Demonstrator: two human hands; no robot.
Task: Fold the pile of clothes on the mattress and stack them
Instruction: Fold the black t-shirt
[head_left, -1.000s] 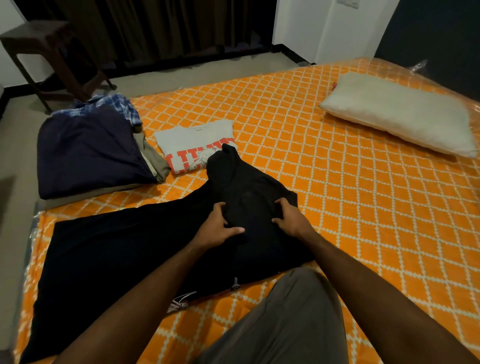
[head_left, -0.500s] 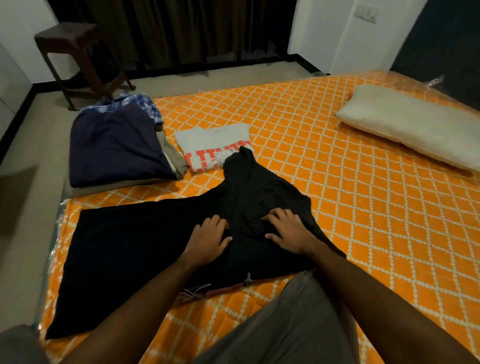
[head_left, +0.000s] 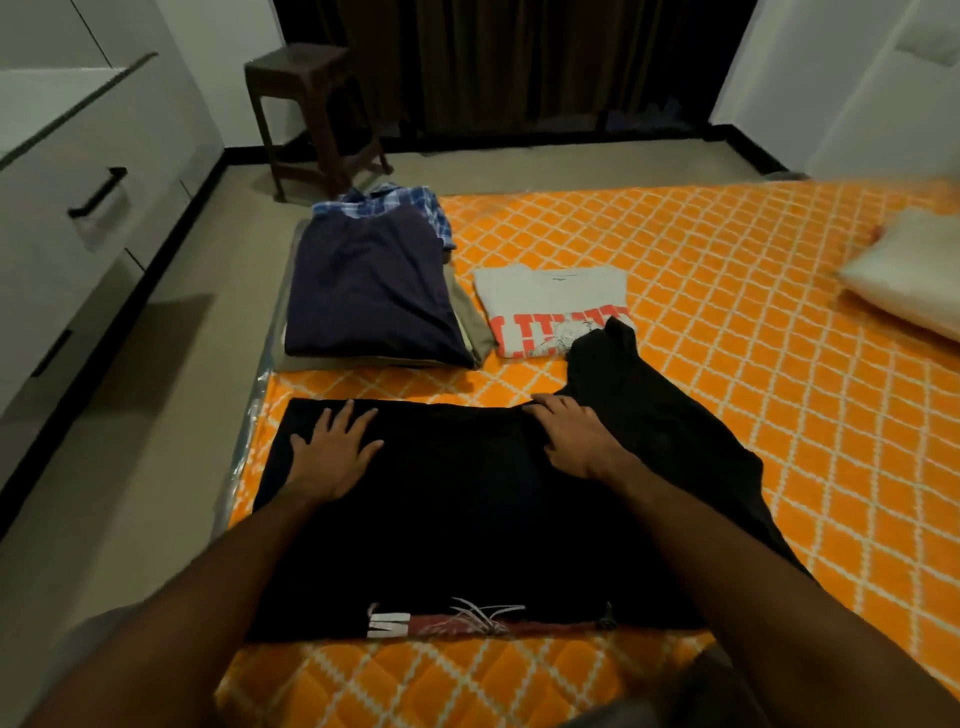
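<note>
- White drawer cabinet with black bar handles (head_left: 78, 218) runs along the far left, off the mattress; brown wooden stool (head_left: 311, 104) stands behind on the floor. Neither is in play.
- Folded stack, dark navy garment on top with blue plaid shirt under it (head_left: 374, 291), sits at the left corner of the orange diamond-quilted mattress (head_left: 727, 364), kept apart so finished pieces stay out of the working area.
- Your left hand (head_left: 332, 452) lies flat, fingers spread and straight, gripping nothing, pressing the left part of the black t-shirt with red-and-white print (head_left: 467, 519) to smooth it and pin it down.
- The shirt lies flat across the near-left of the mattress, print at the near edge.
- Folded grey t-shirt with red lettering (head_left: 556, 306) lies just beside the stack; a black sleeve overlaps its near corner.
- Your right hand (head_left: 571, 436) rests at the shirt's far edge by the sleeve, fingers bent onto the cloth; I cannot tell whether it pinches or only presses.
- White pillow (head_left: 904, 280) sits far right.
- Versus half a second ago: hands were together mid-shirt, now spread apart; the left has slid left.
</note>
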